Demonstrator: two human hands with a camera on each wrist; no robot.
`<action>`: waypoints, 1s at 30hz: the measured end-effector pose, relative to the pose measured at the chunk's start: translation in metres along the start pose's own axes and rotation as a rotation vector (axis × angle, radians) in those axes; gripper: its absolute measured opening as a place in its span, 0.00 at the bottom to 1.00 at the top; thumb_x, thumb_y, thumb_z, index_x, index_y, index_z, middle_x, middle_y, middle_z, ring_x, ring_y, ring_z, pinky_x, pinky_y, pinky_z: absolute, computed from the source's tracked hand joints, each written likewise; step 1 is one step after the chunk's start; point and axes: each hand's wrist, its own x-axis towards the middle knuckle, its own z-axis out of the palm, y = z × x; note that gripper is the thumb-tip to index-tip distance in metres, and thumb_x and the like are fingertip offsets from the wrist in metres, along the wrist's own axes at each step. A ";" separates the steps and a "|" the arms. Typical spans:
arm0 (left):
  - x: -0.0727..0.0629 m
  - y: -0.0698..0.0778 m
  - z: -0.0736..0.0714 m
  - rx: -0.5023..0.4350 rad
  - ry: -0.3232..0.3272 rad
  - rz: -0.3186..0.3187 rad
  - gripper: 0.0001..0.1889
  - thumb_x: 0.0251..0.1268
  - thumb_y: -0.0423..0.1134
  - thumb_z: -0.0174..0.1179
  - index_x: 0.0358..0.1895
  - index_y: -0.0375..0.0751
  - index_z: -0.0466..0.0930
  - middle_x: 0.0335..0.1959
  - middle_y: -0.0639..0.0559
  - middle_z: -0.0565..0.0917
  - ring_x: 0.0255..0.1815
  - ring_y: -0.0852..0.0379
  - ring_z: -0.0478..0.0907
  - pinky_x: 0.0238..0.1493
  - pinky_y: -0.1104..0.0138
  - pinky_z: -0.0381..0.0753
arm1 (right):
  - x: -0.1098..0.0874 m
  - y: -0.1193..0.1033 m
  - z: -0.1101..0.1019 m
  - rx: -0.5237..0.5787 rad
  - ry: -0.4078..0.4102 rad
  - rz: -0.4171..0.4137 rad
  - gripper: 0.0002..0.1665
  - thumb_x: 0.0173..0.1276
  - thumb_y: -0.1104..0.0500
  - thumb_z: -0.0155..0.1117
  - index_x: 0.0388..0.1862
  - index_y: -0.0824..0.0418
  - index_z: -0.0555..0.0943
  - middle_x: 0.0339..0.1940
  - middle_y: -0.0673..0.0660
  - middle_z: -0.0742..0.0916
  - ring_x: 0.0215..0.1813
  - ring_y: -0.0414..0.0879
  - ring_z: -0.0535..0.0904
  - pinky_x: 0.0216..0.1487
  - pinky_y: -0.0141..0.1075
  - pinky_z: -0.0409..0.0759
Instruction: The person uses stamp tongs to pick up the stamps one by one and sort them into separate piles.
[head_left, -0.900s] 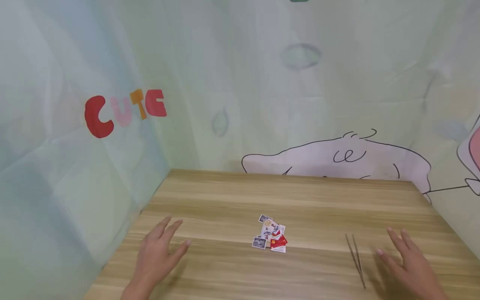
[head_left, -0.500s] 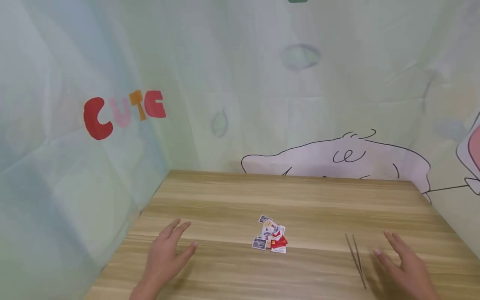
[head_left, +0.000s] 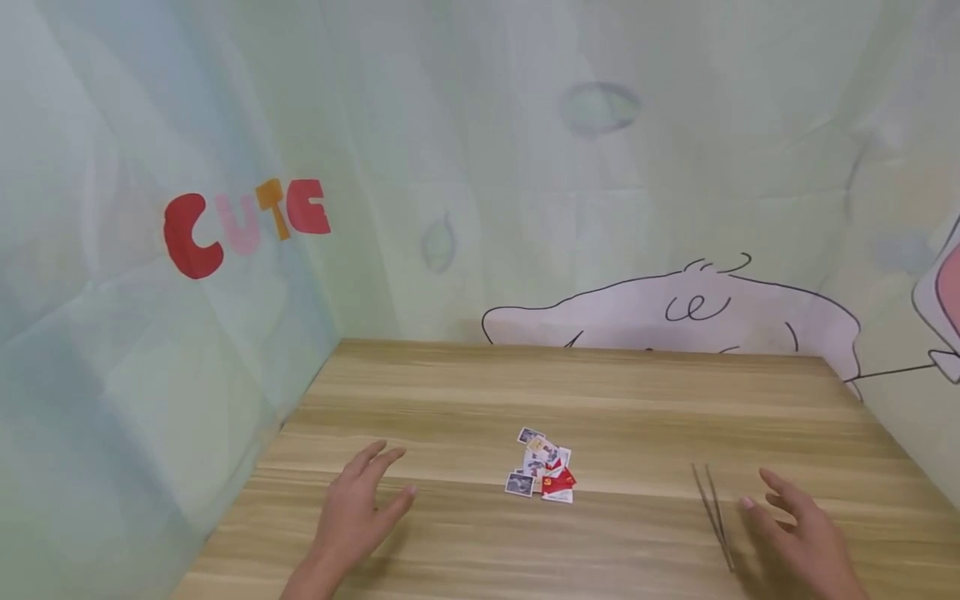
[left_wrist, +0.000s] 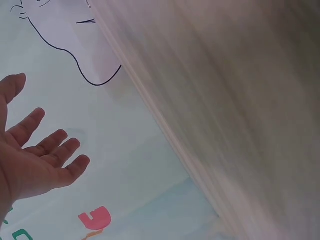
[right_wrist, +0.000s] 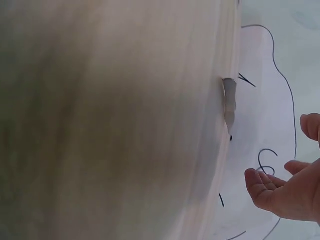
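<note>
A small heap of overlapping stamps lies at the middle of the table, some red, some with grey pictures. To its right is a pair of slim metal tweezers, their two tips spread and pointing away from me. My left hand hovers left of the stamps with fingers spread and nothing in it; the left wrist view shows its bare palm and loose fingers. Just right of the tweezers, my right hand is held with thumb and fingers apart, slightly bent, holding nothing.
The wood-grain table meets a pale printed cloth at the back and left side. Colourful letters and a cartoon animal outline are printed on it.
My left hand has moved right, nearer the stamps. The right hand has shifted left toward the tweezers, its fingers a little more bent. Stamps and tweezers lie as before.
</note>
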 end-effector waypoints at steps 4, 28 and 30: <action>0.002 0.002 0.002 -0.057 -0.020 -0.018 0.26 0.47 0.41 0.71 0.52 0.40 0.78 0.55 0.36 0.74 0.53 0.37 0.72 0.45 0.42 0.72 | 0.001 -0.003 0.002 0.052 -0.119 0.142 0.40 0.71 0.46 0.52 0.66 0.76 0.57 0.61 0.80 0.66 0.56 0.73 0.68 0.47 0.60 0.71; 0.007 0.024 0.024 -0.265 -0.135 -0.140 0.23 0.52 0.41 0.69 0.53 0.42 0.77 0.54 0.44 0.76 0.55 0.44 0.72 0.53 0.48 0.71 | 0.008 -0.003 0.027 0.108 -0.278 0.273 0.45 0.67 0.45 0.57 0.64 0.80 0.55 0.56 0.79 0.71 0.54 0.68 0.72 0.48 0.55 0.73; 0.008 0.025 0.027 -0.268 -0.145 -0.139 0.23 0.52 0.42 0.68 0.53 0.42 0.77 0.54 0.45 0.76 0.55 0.44 0.72 0.53 0.48 0.71 | 0.008 -0.002 0.028 0.107 -0.275 0.248 0.43 0.67 0.48 0.58 0.63 0.81 0.55 0.55 0.79 0.72 0.53 0.68 0.73 0.49 0.55 0.73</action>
